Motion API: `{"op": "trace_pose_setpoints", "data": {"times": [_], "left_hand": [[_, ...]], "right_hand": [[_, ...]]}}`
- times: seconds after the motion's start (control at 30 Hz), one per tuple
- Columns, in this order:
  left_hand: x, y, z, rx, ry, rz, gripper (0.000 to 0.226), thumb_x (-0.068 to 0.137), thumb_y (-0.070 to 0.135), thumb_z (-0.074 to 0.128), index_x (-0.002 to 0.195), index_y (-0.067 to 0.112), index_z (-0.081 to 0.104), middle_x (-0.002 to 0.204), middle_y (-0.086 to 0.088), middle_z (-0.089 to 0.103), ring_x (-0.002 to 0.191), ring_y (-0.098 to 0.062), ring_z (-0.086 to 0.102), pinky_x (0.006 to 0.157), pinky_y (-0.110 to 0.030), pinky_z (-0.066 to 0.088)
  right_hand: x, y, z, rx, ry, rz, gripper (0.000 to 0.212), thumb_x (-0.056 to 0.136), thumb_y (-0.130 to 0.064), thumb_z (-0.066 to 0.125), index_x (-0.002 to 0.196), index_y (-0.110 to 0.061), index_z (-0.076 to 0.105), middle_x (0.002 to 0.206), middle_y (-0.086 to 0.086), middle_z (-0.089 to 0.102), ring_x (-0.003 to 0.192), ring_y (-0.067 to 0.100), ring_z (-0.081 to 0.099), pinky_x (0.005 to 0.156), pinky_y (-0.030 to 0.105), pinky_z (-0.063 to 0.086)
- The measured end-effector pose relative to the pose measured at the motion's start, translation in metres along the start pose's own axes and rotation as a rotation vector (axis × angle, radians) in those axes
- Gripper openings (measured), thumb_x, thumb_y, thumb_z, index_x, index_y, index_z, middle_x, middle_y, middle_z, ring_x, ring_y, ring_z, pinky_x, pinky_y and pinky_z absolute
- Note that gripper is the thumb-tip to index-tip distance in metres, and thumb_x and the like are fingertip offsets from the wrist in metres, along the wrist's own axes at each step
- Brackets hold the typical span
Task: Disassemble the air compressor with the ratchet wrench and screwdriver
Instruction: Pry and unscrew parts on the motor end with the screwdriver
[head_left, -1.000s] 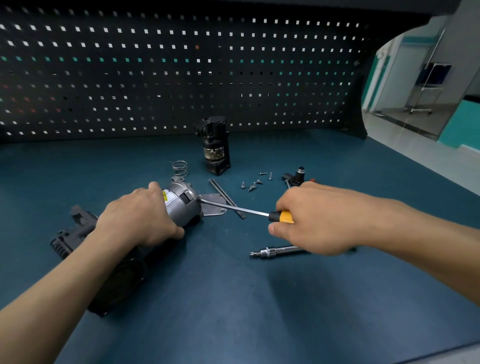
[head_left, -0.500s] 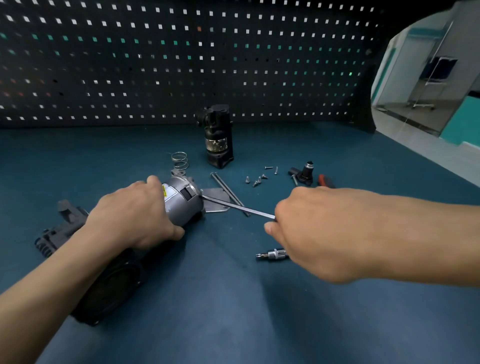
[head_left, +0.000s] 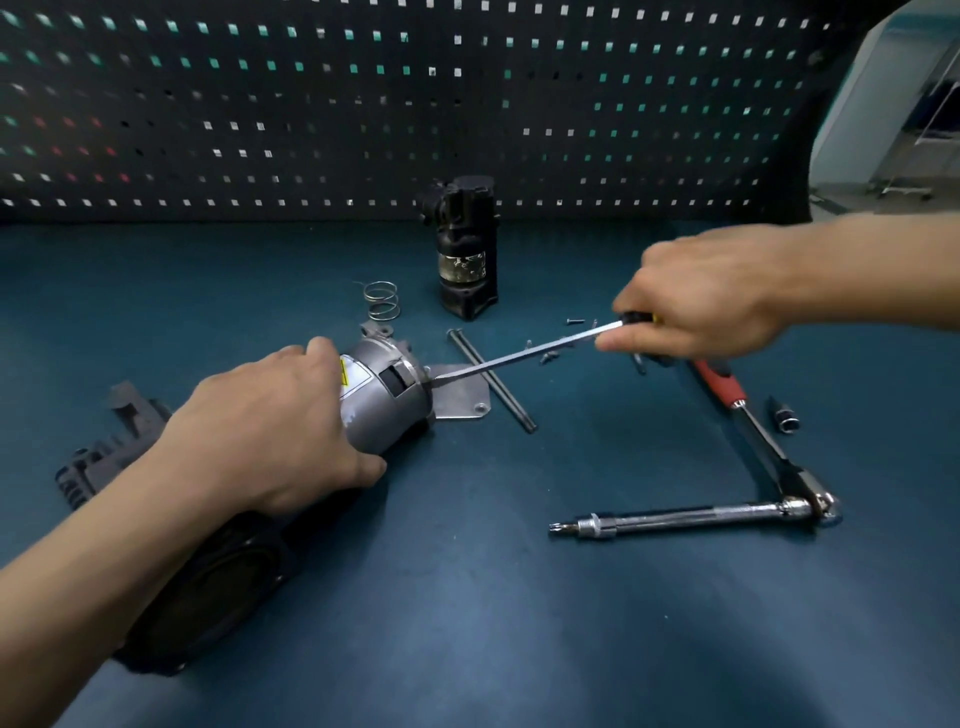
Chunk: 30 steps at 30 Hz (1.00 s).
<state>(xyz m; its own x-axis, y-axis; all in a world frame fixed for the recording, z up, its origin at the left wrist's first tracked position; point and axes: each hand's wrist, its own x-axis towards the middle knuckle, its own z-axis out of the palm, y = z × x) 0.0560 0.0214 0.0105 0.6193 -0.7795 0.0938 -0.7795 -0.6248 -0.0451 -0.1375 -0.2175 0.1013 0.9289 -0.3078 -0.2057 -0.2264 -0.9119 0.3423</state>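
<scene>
The air compressor (head_left: 387, 400) lies on its side on the blue bench, its grey motor can pointing right and its black body toward me. My left hand (head_left: 270, 426) grips the grey can from above. My right hand (head_left: 696, 306) holds the handle of a screwdriver (head_left: 519, 353), whose long shaft slants down left with its tip at the can's end face. The ratchet wrench (head_left: 748, 421), red-handled with a chrome extension bar (head_left: 685, 519), lies on the bench to the right, untouched.
A black cylindrical part (head_left: 467, 249) stands upright at the back. A coil spring (head_left: 383, 301), two long bolts (head_left: 493, 384), a flat metal bracket (head_left: 462, 400), several small screws (head_left: 550, 353) and a loose socket (head_left: 787, 418) lie around. A pegboard (head_left: 363, 104) walls the back.
My right hand has risen and moved right and away, so the screwdriver shaft now slants more steeply. The ratchet wrench it was covering is now in full view. My left hand keeps its grip.
</scene>
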Motion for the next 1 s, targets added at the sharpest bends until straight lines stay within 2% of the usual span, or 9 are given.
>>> {"op": "trace_pose_setpoints", "data": {"times": [0.13,0.23,0.3,0.37,0.5,0.6,0.73,0.87,1.0], "left_hand": [[0.002,0.003,0.000,0.005,-0.002,-0.045,0.065,0.059,0.078,0.064,0.078,0.029,0.025,0.080,0.014,0.038,0.077,-0.021,0.049,0.061,-0.035,0.035],[0.003,0.003,0.002,-0.013,-0.038,-0.099,0.065,0.058,0.078,0.064,0.079,0.029,0.026,0.083,0.011,0.040,0.080,-0.021,0.051,0.063,-0.035,0.038],[0.004,0.002,0.001,-0.022,-0.053,-0.118,0.067,0.055,0.078,0.063,0.079,0.029,0.025,0.086,0.009,0.041,0.083,-0.022,0.051,0.066,-0.035,0.040],[0.006,0.002,0.002,-0.027,-0.060,-0.134,0.069,0.052,0.079,0.063,0.079,0.028,0.025,0.085,0.008,0.040,0.083,-0.023,0.050,0.066,-0.035,0.041],[0.006,0.002,0.004,-0.028,-0.051,-0.152,0.069,0.051,0.078,0.065,0.080,0.028,0.026,0.080,0.009,0.036,0.082,-0.024,0.048,0.065,-0.035,0.038],[0.008,0.000,0.004,-0.031,-0.053,-0.128,0.069,0.053,0.077,0.066,0.082,0.028,0.028,0.085,0.008,0.040,0.084,-0.023,0.049,0.066,-0.035,0.039],[0.010,-0.004,0.004,-0.032,-0.064,-0.083,0.068,0.054,0.078,0.067,0.079,0.029,0.028,0.083,0.011,0.040,0.084,-0.021,0.050,0.064,-0.035,0.039],[0.011,-0.007,0.005,-0.026,-0.055,-0.054,0.069,0.052,0.081,0.066,0.080,0.030,0.028,0.081,0.014,0.037,0.080,-0.019,0.048,0.063,-0.034,0.039],[0.010,-0.010,0.001,-0.017,-0.072,-0.036,0.069,0.049,0.081,0.064,0.080,0.029,0.030,0.082,0.015,0.041,0.080,-0.018,0.049,0.061,-0.034,0.038]], "right_hand": [[-0.015,-0.012,-0.011,-0.051,-0.051,0.041,0.073,0.083,-0.077,0.013,0.073,-0.021,0.060,0.066,-0.004,0.061,0.064,0.017,0.060,0.068,0.041,0.056],[-0.048,-0.054,0.001,0.088,-0.107,0.112,0.056,0.100,-0.061,0.023,0.070,-0.020,0.046,0.074,0.001,0.050,0.066,0.021,0.054,0.068,0.041,0.053],[-0.071,-0.092,0.009,0.164,-0.106,0.069,0.039,0.104,-0.040,0.034,0.069,-0.021,0.035,0.072,0.001,0.043,0.059,0.021,0.045,0.057,0.040,0.048],[-0.086,-0.123,0.015,0.261,-0.081,0.070,0.031,0.101,-0.029,0.043,0.072,-0.020,0.036,0.073,-0.001,0.040,0.057,0.017,0.038,0.046,0.032,0.031],[-0.089,-0.167,0.023,0.494,-0.100,0.184,0.026,0.101,-0.024,0.051,0.079,-0.021,0.038,0.077,-0.002,0.033,0.082,0.027,0.053,0.065,0.034,0.035],[-0.085,-0.179,0.034,0.569,-0.114,0.255,0.030,0.101,-0.023,0.051,0.078,-0.020,0.034,0.077,-0.002,0.029,0.106,0.030,0.059,0.071,0.034,0.035],[-0.083,-0.159,0.057,0.451,-0.030,0.231,0.033,0.101,-0.021,0.050,0.075,-0.022,0.031,0.073,-0.004,0.031,0.088,0.031,0.060,0.066,0.035,0.034],[-0.060,-0.112,0.078,0.352,0.066,0.255,0.031,0.105,-0.047,0.035,0.085,-0.023,0.034,0.092,0.005,0.057,0.099,0.038,0.062,0.068,0.039,0.034],[-0.032,-0.058,0.076,0.186,0.076,0.195,0.037,0.103,-0.054,0.032,0.080,-0.026,0.034,0.068,-0.004,0.036,0.093,0.037,0.064,0.098,0.053,0.044]]}}
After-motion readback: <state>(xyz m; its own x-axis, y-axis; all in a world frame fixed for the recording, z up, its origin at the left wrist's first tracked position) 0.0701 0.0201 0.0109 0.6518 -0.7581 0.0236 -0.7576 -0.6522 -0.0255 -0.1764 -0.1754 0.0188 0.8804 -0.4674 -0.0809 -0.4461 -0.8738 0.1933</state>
